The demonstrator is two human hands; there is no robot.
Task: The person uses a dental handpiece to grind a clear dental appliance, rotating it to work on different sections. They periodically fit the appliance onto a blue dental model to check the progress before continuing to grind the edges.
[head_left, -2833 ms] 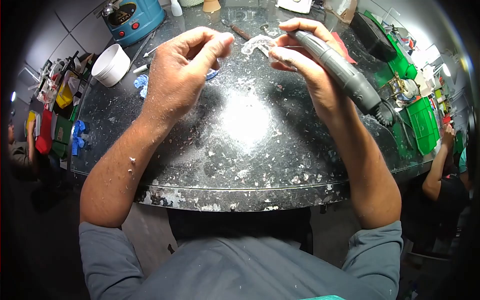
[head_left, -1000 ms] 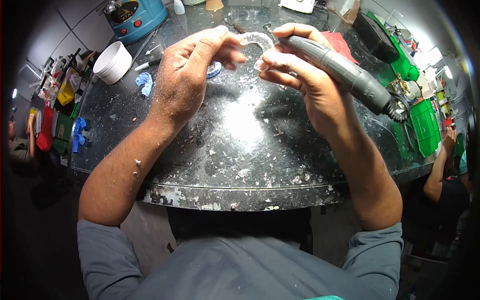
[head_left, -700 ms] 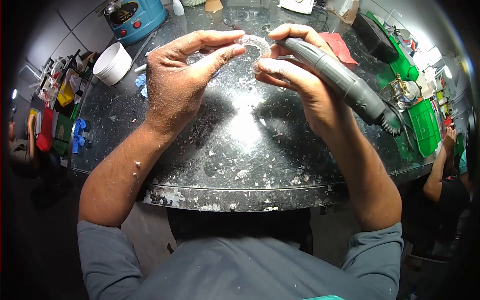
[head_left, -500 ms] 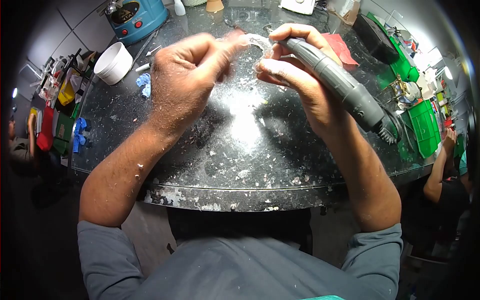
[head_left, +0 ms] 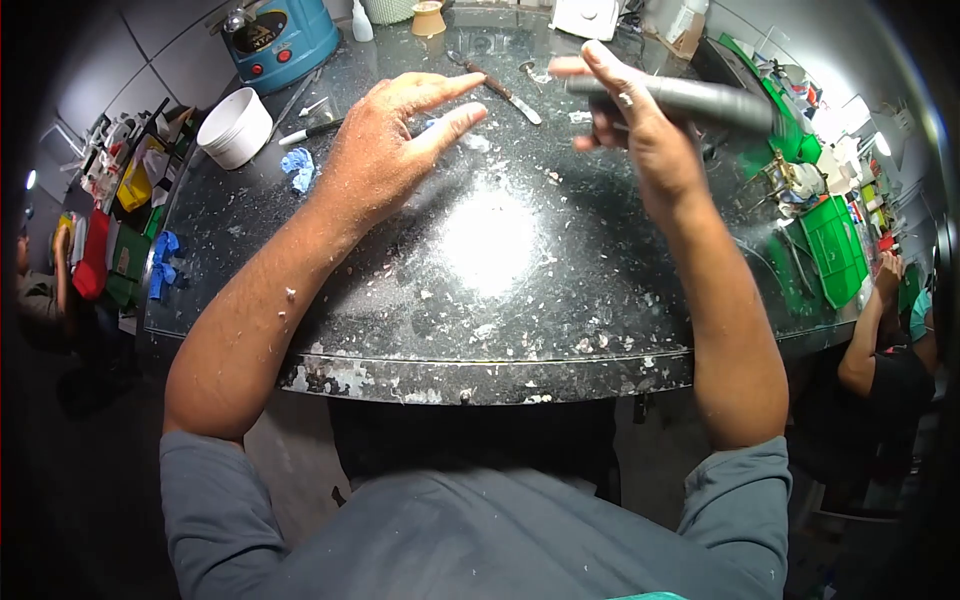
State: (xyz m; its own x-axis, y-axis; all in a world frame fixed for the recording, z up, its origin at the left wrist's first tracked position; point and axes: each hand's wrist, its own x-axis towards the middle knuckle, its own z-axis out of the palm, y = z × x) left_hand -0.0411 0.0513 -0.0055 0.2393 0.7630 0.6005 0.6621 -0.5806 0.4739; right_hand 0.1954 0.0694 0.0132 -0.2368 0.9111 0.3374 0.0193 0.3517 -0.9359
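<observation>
My left hand (head_left: 385, 145) hovers over the dusty black worktop, thumb and forefinger apart, with nothing clearly held. Close to its fingertips lies a small clear, whitish piece (head_left: 478, 143), whose shape I cannot make out. Just beyond rests a knife-like spatula (head_left: 510, 97) with a brown handle and metal blade. My right hand (head_left: 640, 115) is wrapped around a dark grey rotary handpiece (head_left: 705, 100), blurred by motion and lying nearly level. Its front tip is partly hidden by my fingers. White dust and crumbs cling to my left hand and forearm.
A white tub (head_left: 235, 130), crumpled blue piece (head_left: 298, 168) and pen-like tool (head_left: 308, 132) lie left. Behind stands a blue machine (head_left: 285, 45). Green trays (head_left: 835, 250) and a metal device (head_left: 790, 183) are right. Other people sit at both sides.
My hands have moved apart. The clear curved piece has left my right fingers. The handpiece has swung up to nearly level, and my left fingers have spread. The spatula now shows fully.
</observation>
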